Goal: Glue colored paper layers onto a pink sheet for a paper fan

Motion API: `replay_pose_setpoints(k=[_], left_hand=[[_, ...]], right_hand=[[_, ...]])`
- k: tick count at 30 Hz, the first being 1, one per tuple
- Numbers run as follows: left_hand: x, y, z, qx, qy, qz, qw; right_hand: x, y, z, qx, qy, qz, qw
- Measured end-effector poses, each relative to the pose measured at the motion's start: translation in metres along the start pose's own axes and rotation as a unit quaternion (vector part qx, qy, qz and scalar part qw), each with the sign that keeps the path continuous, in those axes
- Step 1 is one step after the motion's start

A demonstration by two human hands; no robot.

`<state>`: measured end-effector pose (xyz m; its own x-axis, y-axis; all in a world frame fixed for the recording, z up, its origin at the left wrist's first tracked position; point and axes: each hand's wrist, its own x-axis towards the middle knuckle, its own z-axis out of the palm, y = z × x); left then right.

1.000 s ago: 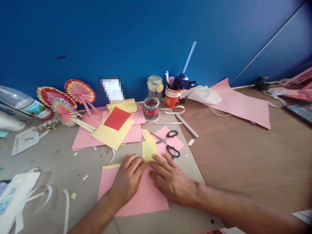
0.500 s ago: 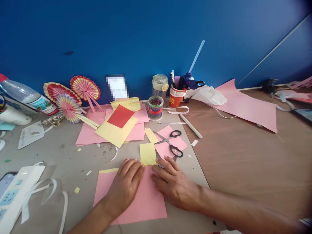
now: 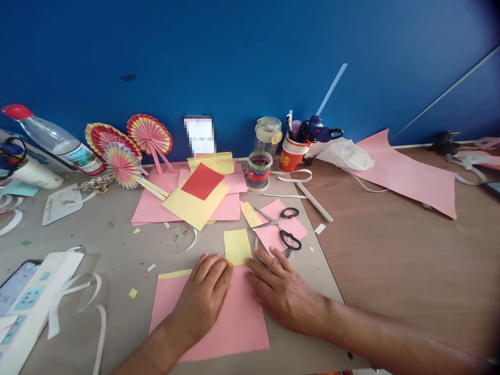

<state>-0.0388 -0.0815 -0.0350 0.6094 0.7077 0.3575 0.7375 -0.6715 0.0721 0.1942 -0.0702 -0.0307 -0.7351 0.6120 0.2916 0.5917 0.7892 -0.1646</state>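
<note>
Left hand (image 3: 207, 289) rests palm down on a pink sheet (image 3: 238, 330), its fingers bent and close together, the fingertips at the sheet's far edge; whether it pinches anything I cannot tell. Facing it from the other side, the right hand (image 3: 283, 291) is open, palm down, fingers loosely spread, with its fingertips beside the lower right corner of a small yellow piece of paper (image 3: 237, 245). That piece lies at the pink sheet's far edge, between the fingertips of both hands and reaching away from the person. A narrow yellow strip (image 3: 174, 273) shows along the same edge, left of the left hand. Just beyond the right hand, scissors (image 3: 277, 222) lie with blades apart across a pink square (image 3: 267, 239), and a yellow scrap (image 3: 250, 215) lies by the blade tips. Farther back, a red piece of paper (image 3: 203, 180) sits on a yellow sheet (image 3: 187, 209), which overlaps larger pink sheets (image 3: 146, 205). To their left, a red-rimmed pleated fan (image 3: 149, 134) leans near the blue wall (image 3: 234, 57). Behind the scissors stand a cup wrapped in coloured bands (image 3: 259, 179) and a stack of red paper cups (image 3: 291, 159) holding pens.
</note>
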Motion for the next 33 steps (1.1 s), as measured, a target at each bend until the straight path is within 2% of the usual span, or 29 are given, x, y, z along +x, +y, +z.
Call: replay_pose_setpoints(k=[5, 13, 25, 29, 33], left_hand=[[0.0005, 0.0001, -0.0008, 0.000, 0.010, 0.006, 1.000], [-0.0013, 0.0014, -0.0070, -0.002, 0.012, 0.074, 0.997], [-0.0033, 0.0014, -0.0042, 0.022, -0.010, 0.064, 0.998], [-0.0045, 0.0021, -0.0028, 0.041, -0.009, 0.065, 0.997], [-0.0043, 0.0030, -0.0037, 0.043, -0.012, 0.072, 0.996]], right_hand=[[-0.0005, 0.0005, 0.0022, -0.003, 0.000, -0.005, 1.000], [0.0008, 0.0007, 0.0000, -0.015, -0.014, -0.007, 1.000], [0.0000, 0.0008, -0.0002, -0.021, -0.008, -0.007, 1.000], [-0.0027, 0.0004, 0.0008, -0.029, 0.010, -0.043, 0.999], [-0.0048, -0.0003, 0.0038, -0.010, -0.015, -0.067, 0.998]])
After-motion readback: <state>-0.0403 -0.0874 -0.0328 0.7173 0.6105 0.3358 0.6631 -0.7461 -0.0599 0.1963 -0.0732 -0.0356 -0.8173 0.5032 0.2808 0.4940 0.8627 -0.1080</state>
